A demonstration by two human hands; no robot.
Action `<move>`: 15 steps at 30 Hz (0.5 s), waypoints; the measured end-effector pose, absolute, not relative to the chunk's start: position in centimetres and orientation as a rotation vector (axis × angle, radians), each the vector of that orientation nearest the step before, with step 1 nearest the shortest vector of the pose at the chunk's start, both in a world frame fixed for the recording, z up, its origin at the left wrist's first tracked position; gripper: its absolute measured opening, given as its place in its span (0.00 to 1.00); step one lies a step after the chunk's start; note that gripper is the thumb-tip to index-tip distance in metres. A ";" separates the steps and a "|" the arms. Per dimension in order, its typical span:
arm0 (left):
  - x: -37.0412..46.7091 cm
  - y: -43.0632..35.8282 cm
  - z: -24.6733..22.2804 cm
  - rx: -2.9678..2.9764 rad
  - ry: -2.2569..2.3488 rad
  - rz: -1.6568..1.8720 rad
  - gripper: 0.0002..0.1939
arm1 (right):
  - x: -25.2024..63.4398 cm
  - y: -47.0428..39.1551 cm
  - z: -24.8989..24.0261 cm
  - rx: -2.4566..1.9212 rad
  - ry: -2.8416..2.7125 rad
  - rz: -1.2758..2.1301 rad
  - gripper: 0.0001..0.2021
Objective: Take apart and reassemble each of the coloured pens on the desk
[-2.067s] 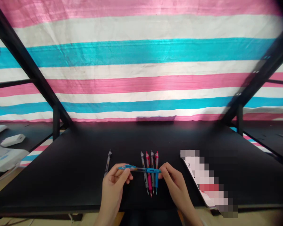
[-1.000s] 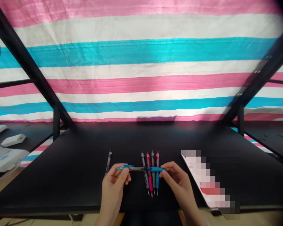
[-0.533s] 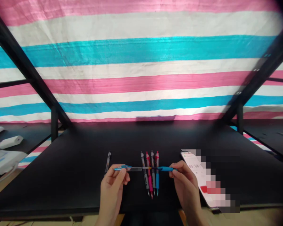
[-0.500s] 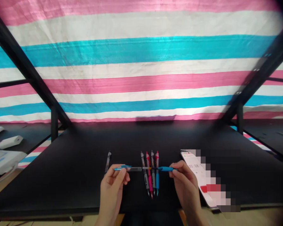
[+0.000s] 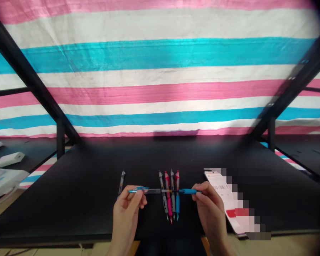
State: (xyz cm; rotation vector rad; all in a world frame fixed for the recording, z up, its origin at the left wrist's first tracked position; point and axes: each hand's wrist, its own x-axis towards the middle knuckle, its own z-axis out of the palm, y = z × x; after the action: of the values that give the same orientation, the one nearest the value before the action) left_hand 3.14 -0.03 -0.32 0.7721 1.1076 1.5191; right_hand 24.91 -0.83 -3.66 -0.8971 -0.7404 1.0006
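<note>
My left hand [image 5: 129,204] pinches a clear pen barrel [image 5: 152,191] with a blue clip, held level above the table. My right hand [image 5: 209,201] pinches a blue pen grip [image 5: 188,191], from which a thin refill [image 5: 166,191] points left toward the barrel's open end. The refill's end and the barrel's end nearly meet; whether they touch I cannot tell. Just below and behind these parts, several pens [image 5: 169,206] lie side by side, with grey, pink and blue grips. Another clear pen part with a dark tip [image 5: 122,181] lies beyond my left hand, its near end hidden.
A phone [image 5: 221,199] showing a timer lies right of my right hand, partly blurred out. The black table [image 5: 69,206] has slanted black frame bars at both sides. Behind hangs a striped sheet [image 5: 160,78]. White devices [image 5: 10,159] sit on a surface at far left.
Both hands keep nearly the same pose, with the pen parts end to end. The camera view has shifted very slightly.
</note>
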 end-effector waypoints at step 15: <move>3.1 -0.1 -0.3 0.929 1.112 1.391 0.14 | 24.7 -1.1 -3.4 -0.927 -0.971 1.054 0.03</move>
State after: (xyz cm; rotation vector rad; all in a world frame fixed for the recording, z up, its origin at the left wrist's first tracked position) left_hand 3.14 -0.06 -0.34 0.9294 1.1120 1.3909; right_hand 24.66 -1.12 -3.45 -0.9267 -0.9711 1.0542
